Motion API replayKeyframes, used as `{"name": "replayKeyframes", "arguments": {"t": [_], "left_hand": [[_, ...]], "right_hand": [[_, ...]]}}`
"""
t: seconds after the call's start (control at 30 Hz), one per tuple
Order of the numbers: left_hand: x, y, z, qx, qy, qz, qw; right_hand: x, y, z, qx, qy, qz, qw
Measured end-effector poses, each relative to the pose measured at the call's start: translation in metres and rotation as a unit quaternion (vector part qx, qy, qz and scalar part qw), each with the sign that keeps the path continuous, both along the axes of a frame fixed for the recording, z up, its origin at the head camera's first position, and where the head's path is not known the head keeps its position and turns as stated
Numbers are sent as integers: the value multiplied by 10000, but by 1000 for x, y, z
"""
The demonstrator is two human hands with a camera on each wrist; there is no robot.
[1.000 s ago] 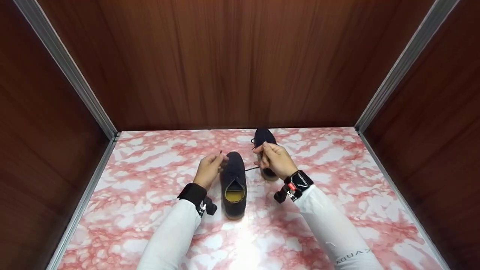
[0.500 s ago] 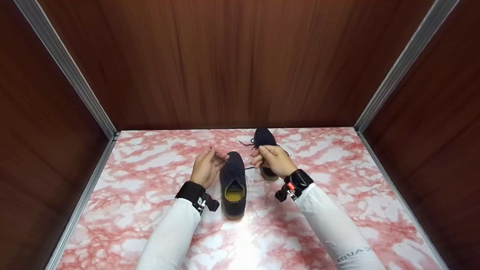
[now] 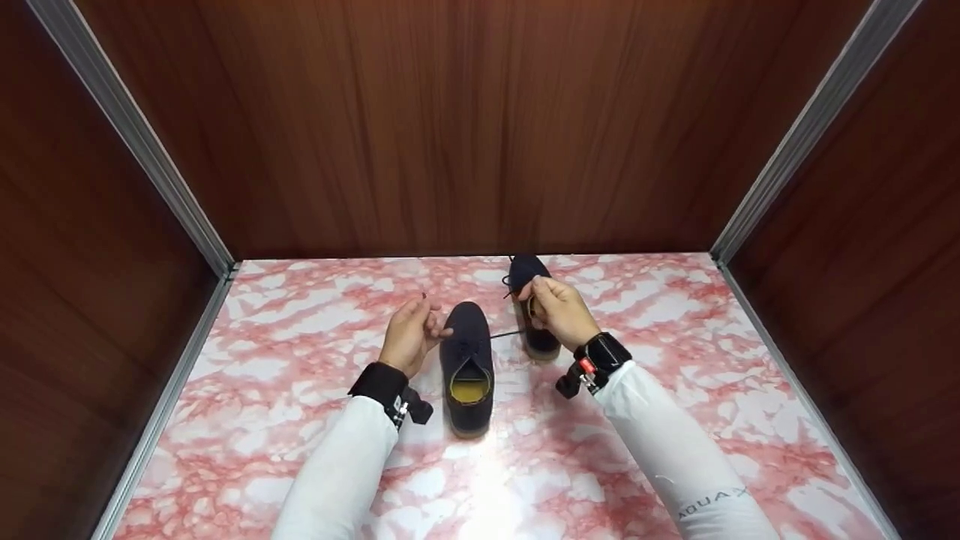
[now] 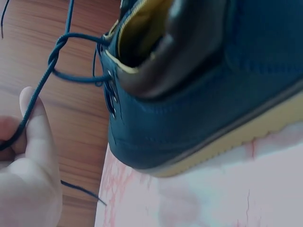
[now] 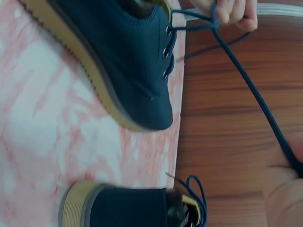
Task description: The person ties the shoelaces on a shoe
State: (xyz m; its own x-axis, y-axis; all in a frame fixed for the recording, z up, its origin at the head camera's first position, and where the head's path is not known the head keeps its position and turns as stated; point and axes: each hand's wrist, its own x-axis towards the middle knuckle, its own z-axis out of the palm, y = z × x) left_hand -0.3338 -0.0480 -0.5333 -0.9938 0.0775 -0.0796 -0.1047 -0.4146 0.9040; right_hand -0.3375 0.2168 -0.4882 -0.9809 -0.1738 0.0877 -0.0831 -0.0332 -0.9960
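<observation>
Nearest the body, two white sleeves reach out over the pink marbled table (image 3: 262, 390) to a dark blue shoe (image 3: 466, 364) that stands heel toward the person, its yellow lining showing. Just left of its toe, the left hand (image 3: 409, 337) has thumb and fingers closed together on one end of the lace (image 3: 504, 334); the left wrist view shows that strand running under the thumb (image 4: 35, 127). Across the shoe, the right hand (image 3: 559, 309) pinches the other end with curled fingers, and the lace stretches taut from the eyelets toward it. Between the two sets of fingertips, close above the top eyelets, the strands already cross in a first simple knot (image 4: 57, 47), which also shows in the right wrist view (image 5: 214, 23). No loops or bow are visible, so I judge the tying about half done: the knot looks to need drawing snug and the bow is yet to be made. Beyond the right fingers, a second shoe (image 3: 534, 315) stands near the wooden back wall (image 3: 480, 127), its lace lying loose and seemingly untied.
</observation>
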Motion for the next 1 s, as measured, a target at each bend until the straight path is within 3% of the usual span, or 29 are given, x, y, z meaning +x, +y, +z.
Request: {"name": "replayKeyframes", "arguments": {"t": [0.17,0.6,1.0], "left_hand": [[0,-6,-3,-200,-154,66,9997],[2,-22,-10,-636,-591,330,9957],[8,-35,-22,-961,-669,492,9919]], "right_hand": [[-1,8,-3,113,0,-72,9999],[-1,31,-11,1004,-36,-278,9946],[1,40,-17,1603,-32,-484,9859]]}}
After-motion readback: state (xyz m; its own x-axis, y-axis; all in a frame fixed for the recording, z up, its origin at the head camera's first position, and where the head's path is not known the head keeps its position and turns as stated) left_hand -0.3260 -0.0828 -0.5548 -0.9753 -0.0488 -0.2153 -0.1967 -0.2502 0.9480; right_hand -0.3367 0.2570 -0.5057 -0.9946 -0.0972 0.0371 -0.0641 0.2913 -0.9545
